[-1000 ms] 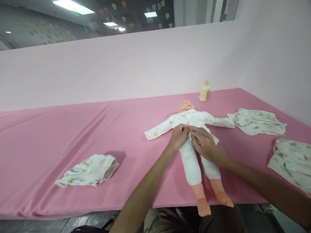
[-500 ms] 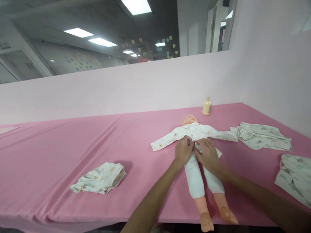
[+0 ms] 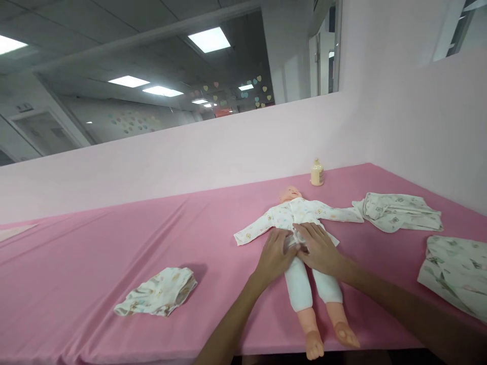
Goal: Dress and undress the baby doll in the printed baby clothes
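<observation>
A baby doll (image 3: 291,194) lies on its back on the pink table (image 3: 114,253), head away from me, bare feet at the near edge. It wears a white printed top (image 3: 300,213) with sleeves spread and white trousers (image 3: 300,281). My left hand (image 3: 274,256) and my right hand (image 3: 317,248) meet at the doll's waist, fingers pinched on the lower hem of the top. The fingertips are partly hidden by each other.
A folded printed garment (image 3: 160,298) lies at the near left. Two more printed cloths lie to the right, one (image 3: 399,212) by the doll's sleeve and another (image 3: 452,274) nearer. A cream bottle (image 3: 317,173) stands by the pale pink back wall.
Both hands have slid a little down the doll's front, from mid-chest to the waist. The camera has tilted up, showing more ceiling.
</observation>
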Demonstrator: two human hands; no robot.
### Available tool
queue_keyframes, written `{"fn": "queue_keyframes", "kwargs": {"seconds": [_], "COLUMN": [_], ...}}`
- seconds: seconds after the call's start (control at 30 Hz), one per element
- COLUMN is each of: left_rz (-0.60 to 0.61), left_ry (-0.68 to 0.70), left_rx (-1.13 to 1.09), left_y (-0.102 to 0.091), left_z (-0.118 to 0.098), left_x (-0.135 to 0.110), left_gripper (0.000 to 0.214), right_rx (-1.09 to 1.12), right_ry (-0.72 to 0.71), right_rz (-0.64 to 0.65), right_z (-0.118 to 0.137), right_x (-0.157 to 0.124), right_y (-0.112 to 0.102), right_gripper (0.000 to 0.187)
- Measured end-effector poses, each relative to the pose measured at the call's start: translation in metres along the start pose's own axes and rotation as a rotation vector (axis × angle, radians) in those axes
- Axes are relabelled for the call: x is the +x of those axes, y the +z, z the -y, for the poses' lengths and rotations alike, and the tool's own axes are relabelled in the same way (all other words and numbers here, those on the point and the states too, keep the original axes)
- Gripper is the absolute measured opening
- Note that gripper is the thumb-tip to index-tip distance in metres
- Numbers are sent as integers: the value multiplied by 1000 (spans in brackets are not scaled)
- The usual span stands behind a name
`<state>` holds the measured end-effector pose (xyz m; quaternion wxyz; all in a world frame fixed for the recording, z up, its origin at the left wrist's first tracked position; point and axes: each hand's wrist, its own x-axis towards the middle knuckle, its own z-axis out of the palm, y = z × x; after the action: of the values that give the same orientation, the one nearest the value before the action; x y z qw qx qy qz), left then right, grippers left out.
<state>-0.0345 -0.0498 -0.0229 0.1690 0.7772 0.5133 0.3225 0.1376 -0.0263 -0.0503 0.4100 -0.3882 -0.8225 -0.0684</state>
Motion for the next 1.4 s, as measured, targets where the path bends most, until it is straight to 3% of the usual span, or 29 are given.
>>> {"fn": "queue_keyframes", "kwargs": {"seconds": [0.07, 0.27, 0.33, 0.5, 0.57, 0.63, 0.73, 0.8, 0.93, 1.03, 1.1, 1.2, 1.3, 1.4], "left_rz": [26, -80, -89, -165, -173, -172, -175, -167, -166, 1, 93, 83, -43, -272], "left_ry": [-11, -127, -83, 22, 19, -37, -143, -208, -493, -772, -889, -955, -929, -785], "left_rx": [16, 144, 290, 627, 751, 823, 812, 784, 867, 1020, 1001, 960, 800, 384], "left_y": [-3, -1, -1, 2, 3, 0, -19, -44, -107, -141, -152, -156, -155, -152], "left_z": [5, 20, 23, 29, 31, 29, 24, 24, 42, 67, 81, 92, 88, 71], "left_x": [-15, -25, -21, -17, -21, -28, -41, -53, -83, -107, -120, -127, -123, -109], "left_gripper": [39, 26, 23, 25, 25, 24, 21, 24, 43, 43, 45, 44, 37, 37], "right_rx": [-26, -30, -28, 47, 135, 188, 166, 135, 141, 173, 181, 195, 209, 223], "right_ry": [-24, -44, 24, 342, 352, 255, 39, -53, -91, -60, -53, -44, -27, -22], "right_rz": [23, -134, -146, -35, -40, -48, -65, -82, -84, -88, -89, -86, -109, -154], "right_z": [4, -12, -25, -45, -41, -31, -12, -4, -4, -9, -10, -8, -7, -5], "right_x": [-3, -2, 1, 2, 1, -1, -5, -7, -11, -13, -13, -13, -12, -13], "right_y": [-7, -8, -5, -7, -11, -17, -24, -25, -19, -15, -13, -14, -14, -14], "right_gripper": [50, 18, 17, 17, 17, 18, 21, 19, 17, 16, 17, 18, 20, 18]}}
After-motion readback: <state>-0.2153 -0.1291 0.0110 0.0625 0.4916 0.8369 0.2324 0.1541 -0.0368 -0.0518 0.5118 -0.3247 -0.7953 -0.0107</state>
